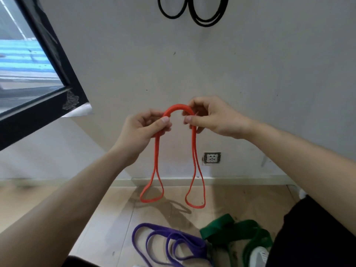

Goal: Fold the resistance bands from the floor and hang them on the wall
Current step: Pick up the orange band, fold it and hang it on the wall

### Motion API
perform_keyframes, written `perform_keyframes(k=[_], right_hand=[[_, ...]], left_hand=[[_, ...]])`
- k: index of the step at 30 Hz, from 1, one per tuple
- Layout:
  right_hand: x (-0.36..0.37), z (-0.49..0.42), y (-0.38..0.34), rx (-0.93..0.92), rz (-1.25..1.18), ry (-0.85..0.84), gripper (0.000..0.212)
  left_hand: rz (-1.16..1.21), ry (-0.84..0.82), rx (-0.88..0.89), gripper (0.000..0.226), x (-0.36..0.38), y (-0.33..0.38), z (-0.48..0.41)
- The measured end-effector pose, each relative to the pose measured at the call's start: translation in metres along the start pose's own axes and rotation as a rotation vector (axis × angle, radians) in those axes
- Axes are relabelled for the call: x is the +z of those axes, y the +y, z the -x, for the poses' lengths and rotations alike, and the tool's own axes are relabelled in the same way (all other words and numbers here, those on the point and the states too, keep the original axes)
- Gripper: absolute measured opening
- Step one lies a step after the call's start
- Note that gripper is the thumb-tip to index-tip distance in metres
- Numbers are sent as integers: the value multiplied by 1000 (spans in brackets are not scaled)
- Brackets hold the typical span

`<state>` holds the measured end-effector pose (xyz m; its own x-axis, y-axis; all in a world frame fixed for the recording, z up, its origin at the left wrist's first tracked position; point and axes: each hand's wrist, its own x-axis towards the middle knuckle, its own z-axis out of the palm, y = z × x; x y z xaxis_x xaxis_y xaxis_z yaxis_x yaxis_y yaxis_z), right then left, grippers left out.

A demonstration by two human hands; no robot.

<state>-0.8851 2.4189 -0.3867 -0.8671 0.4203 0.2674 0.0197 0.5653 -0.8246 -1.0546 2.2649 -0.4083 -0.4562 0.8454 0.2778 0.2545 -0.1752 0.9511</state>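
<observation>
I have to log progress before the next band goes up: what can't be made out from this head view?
- Black bands on the wall: tops and whatever they hang from are cut off by the top edge.
- Orange band: the grip points are covered by the left hand and right hand.
- Green band: partly hidden by a dark-clothed leg and white shoe.
- Purple band: lower loops cut off by the bottom edge.

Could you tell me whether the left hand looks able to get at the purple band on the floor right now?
Probably not yet: the left hand is pinching the orange band, and the purple band lies well below.
</observation>
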Motion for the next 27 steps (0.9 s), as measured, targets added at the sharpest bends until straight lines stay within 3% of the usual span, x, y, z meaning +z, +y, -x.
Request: perform_keyframes(k=[4,6,15,21,27], right_hand=[[6,4,-7,-127,132,26,56],[7,6,-11,-143,130,-9,61],[4,8,-16,-158,60,-8,24],[0,7,-18,-196,-85,26,19],[-13,9,-18,-202,-164,70,19]], left_hand=[[-52,-22,14,13,4,3,3],[-83,-32,12,13,5,3,5],[-9,-98,-23,23,10,6,8],[13,-236,-81,45,27,-8,13],[-158,-316,-141,28,36,-27,13]])
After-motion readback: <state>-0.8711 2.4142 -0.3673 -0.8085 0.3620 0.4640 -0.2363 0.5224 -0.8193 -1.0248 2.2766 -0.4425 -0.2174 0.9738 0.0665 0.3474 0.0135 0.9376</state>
